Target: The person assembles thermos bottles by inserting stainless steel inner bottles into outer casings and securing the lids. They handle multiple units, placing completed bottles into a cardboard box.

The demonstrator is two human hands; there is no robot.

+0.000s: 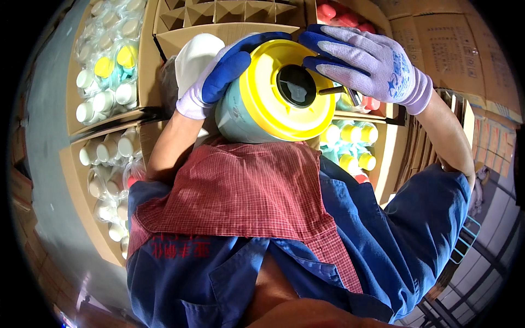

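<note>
A large round container (240,117) with a pale blue-grey body leans toward me, just beyond my red-checked apron. Its wide yellow lid (260,90) has a black round centre (296,86), and a dark rod with a metal piece (331,90) sticks out at the right. Both hands wear lavender gloves with blue palms. My left hand (224,74) is wrapped round the container's left side, fingers over the far rim. My right hand (363,63) presses its fingers against the lid's right edge, above the rod. The container's underside is hidden.
Cartons of bottles surround me: one at upper left (143,60), another at lower left (90,218), and one at right with yellow-capped bottles (350,131). A divided carton (229,33) stands ahead. White rounded item (199,52) lies by my left hand; stacked cardboard (454,49) is at right.
</note>
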